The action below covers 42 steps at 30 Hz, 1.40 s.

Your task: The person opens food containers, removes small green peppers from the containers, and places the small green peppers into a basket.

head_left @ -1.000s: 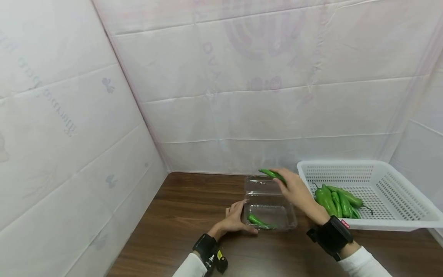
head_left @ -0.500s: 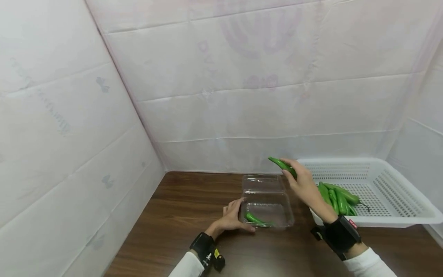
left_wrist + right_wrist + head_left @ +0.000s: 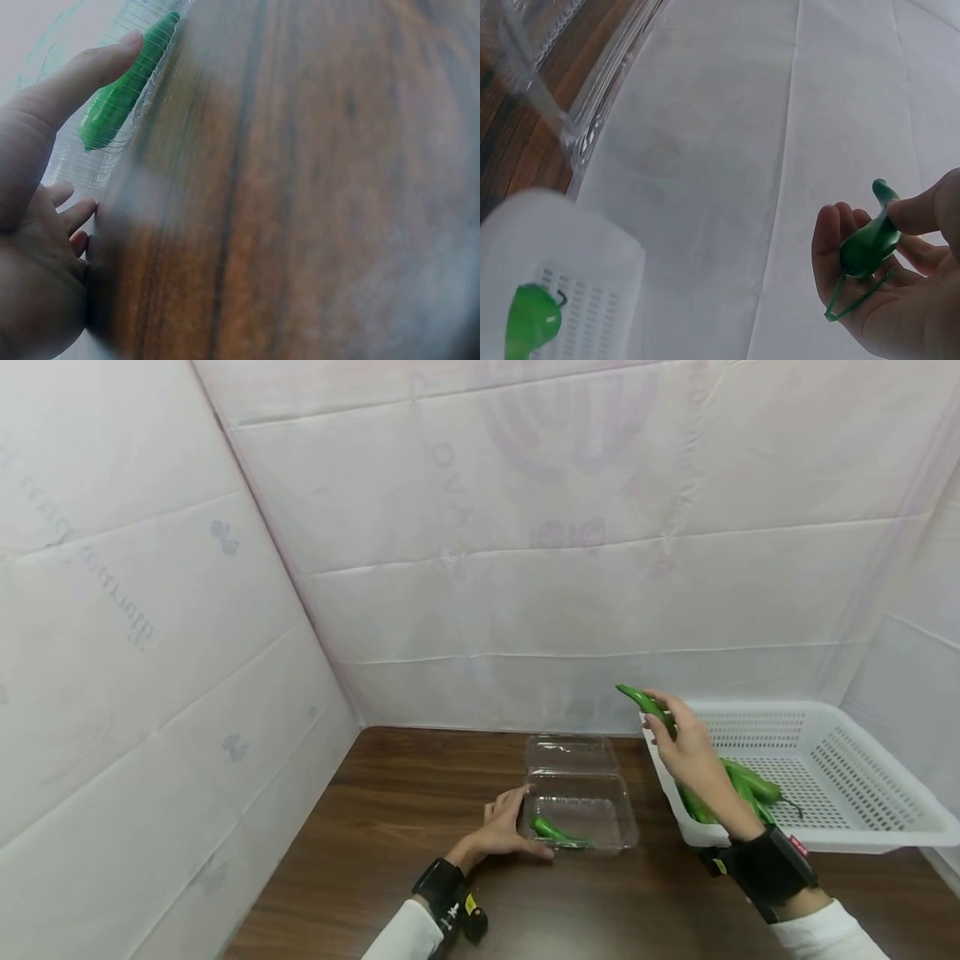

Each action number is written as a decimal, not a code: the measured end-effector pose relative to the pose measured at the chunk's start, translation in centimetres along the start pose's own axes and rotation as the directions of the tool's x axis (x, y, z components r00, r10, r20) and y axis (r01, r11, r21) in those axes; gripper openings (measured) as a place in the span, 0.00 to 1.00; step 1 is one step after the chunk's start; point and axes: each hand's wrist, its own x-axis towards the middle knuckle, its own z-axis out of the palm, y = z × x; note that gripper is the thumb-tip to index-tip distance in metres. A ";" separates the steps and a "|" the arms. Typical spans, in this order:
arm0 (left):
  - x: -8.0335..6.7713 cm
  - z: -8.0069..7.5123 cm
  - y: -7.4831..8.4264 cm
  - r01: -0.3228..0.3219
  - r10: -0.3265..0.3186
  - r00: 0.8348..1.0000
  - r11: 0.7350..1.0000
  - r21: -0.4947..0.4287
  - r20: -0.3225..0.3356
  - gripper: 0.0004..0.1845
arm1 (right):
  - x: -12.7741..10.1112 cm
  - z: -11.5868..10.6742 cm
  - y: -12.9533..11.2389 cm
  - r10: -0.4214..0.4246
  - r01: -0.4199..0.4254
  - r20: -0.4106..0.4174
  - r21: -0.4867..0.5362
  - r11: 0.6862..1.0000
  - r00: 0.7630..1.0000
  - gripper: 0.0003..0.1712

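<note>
A clear plastic clamshell box [image 3: 581, 810] lies open on the wooden table, with one green pepper [image 3: 553, 832] in its near half. My left hand [image 3: 504, 827] rests against the box's left side, thumb along its front edge; the left wrist view shows the thumb [image 3: 90, 67] on the clear wall over the pepper [image 3: 124, 90]. My right hand [image 3: 686, 747] is raised above the left rim of the white basket [image 3: 825, 777] and pinches another green pepper [image 3: 643, 703], whose tip points up and left. In the right wrist view that pepper [image 3: 866, 244] sits between thumb and fingers.
Several more green peppers [image 3: 738, 781] lie in the white perforated basket at the right. White padded sheets wall the table at the back and both sides. The dark wood tabletop [image 3: 420, 802] stretches left of the box.
My right hand has lifted the held pepper up and to the right, from over the box's lid to above the basket's left rim. The left hand has stayed at the box.
</note>
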 end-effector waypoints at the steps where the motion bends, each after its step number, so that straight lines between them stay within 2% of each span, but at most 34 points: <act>1: 0.0 0.1 -0.1 0.006 -0.006 1.000 1.000 -0.005 0.000 0.65 | -0.1 -0.2 0.2 0.008 -0.008 -0.005 -0.003 1.000 1.000 0.22; 7: 0.0 0.1 -0.2 -0.004 0.004 1.000 1.000 -0.017 0.001 0.65 | -0.4 -1.6 1.4 0.024 -0.024 -0.065 -0.007 1.000 0.998 0.22; 12: -0.1 -0.2 0.1 -0.017 0.017 1.000 1.000 -0.006 0.009 0.63 | -0.7 -2.7 2.6 -0.002 -0.003 -0.142 -0.038 0.999 0.990 0.22; 19: -0.2 -0.1 0.3 -0.022 0.022 1.000 1.000 0.000 0.017 0.63 | -1.8 -4.0 3.8 0.042 -0.051 -0.143 -0.059 0.997 0.989 0.22; 26: -0.2 0.0 0.4 -0.030 0.030 0.999 0.999 -0.011 0.011 0.63 | -2.6 -4.8 5.1 0.062 -0.084 -0.196 -0.106 0.991 0.979 0.22; 33: -0.2 0.1 0.1 -0.024 0.024 1.000 1.000 0.009 0.013 0.63 | -3.5 -5.3 6.5 0.174 -0.194 -0.182 -0.096 0.976 0.968 0.22; 37: -0.1 0.1 0.1 -0.016 0.016 1.000 1.000 0.006 0.003 0.63 | -4.1 -5.2 8.2 0.173 -0.197 -0.169 -0.139 0.970 0.970 0.22; 42: 0.1 0.2 0.2 -0.008 0.007 1.000 1.000 0.029 0.005 0.64 | -5.5 -4.7 11.5 0.180 -0.209 -0.149 -0.209 0.955 0.972 0.21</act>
